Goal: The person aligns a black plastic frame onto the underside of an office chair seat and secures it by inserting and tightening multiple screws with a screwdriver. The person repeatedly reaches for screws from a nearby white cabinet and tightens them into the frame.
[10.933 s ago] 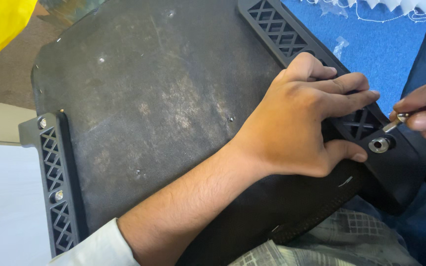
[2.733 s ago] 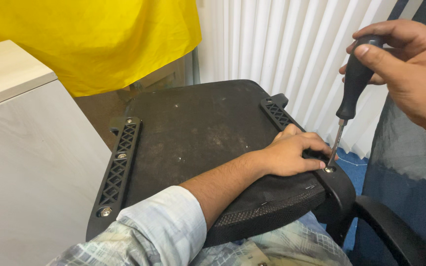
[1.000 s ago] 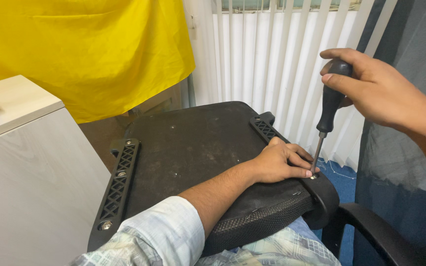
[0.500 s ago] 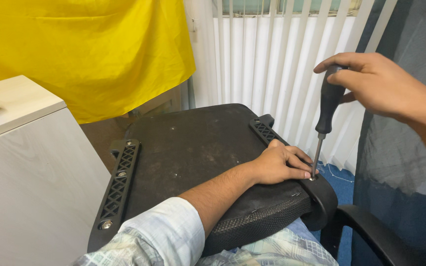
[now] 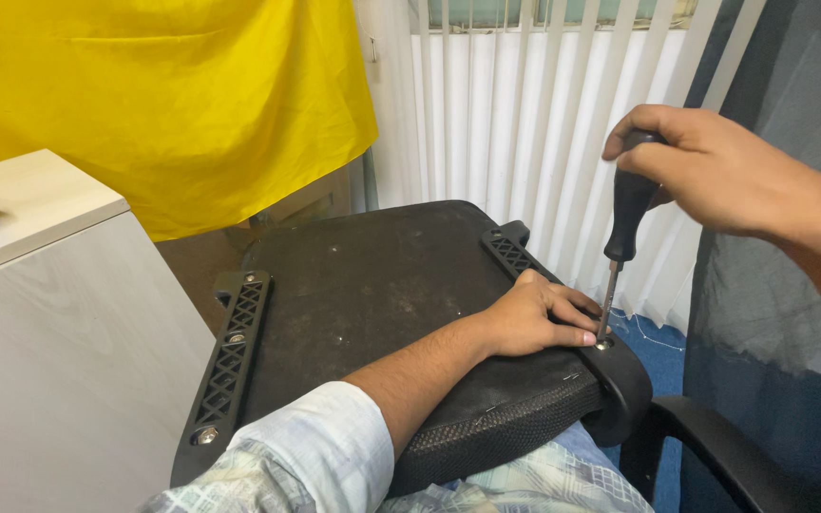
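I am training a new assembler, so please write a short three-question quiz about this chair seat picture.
1. True or false: the right hand holds the black-handled screwdriver upright.
2. Where does the left hand rest?
A. on the white cabinet
B. on the black upturned chair seat
C. on the yellow cloth
3. Fill in: the screwdriver tip meets a screw in the black plastic ______ at the seat's right edge.

Key: 1 true; 2 B; 3 bracket.

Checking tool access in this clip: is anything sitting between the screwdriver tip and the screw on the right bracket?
Nothing visible does. The right hand holds the screwdriver upright, tip at the screw. The left hand lies flat beside it, fingertips next to the shaft.
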